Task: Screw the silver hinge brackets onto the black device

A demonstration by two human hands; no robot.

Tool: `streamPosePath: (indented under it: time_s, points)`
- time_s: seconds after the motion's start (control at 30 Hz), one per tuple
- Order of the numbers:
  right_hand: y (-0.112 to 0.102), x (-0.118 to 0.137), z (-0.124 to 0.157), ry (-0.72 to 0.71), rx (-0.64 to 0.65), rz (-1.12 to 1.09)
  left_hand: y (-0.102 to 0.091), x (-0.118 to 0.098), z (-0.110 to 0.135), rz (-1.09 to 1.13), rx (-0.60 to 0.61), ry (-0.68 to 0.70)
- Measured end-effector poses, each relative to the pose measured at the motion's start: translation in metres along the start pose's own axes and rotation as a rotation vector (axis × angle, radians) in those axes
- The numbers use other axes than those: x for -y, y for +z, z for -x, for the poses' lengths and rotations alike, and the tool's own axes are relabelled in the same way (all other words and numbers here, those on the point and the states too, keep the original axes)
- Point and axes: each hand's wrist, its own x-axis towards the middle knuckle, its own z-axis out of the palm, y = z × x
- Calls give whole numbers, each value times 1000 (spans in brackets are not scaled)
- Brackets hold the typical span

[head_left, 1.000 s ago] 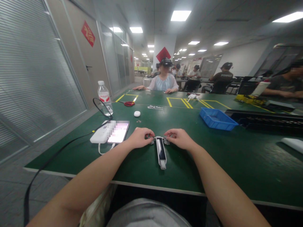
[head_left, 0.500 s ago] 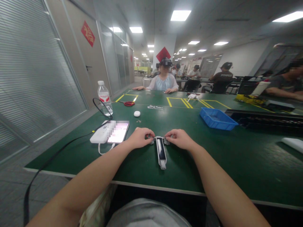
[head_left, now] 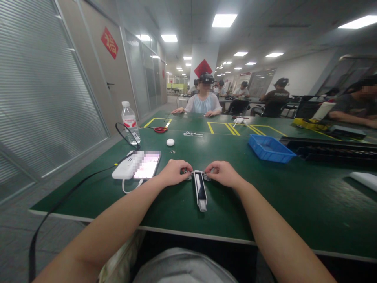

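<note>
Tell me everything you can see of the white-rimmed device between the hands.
The device is long and narrow, with a plastic-looking white rim around a dark, glossy strip and a pale block at its near end. It lies lengthwise on the green table, near end slightly rightward. Left hand and right hand flank its far end, fingers at small parts there; whether they touch the device itself is unclear.

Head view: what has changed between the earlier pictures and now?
The co-worker's hand at picture left has shifted slightly rightward. The person's left hand and right hand stay either side of the white-rimmed device's far end; no grasp or release shows.
</note>
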Motion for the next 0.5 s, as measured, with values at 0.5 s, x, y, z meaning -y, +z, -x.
streamPosePath:
  time_s: [0.5]
  points:
    - [4, -7, -3, -30, 9, -128, 0, -2, -1, -13, 1, -4]
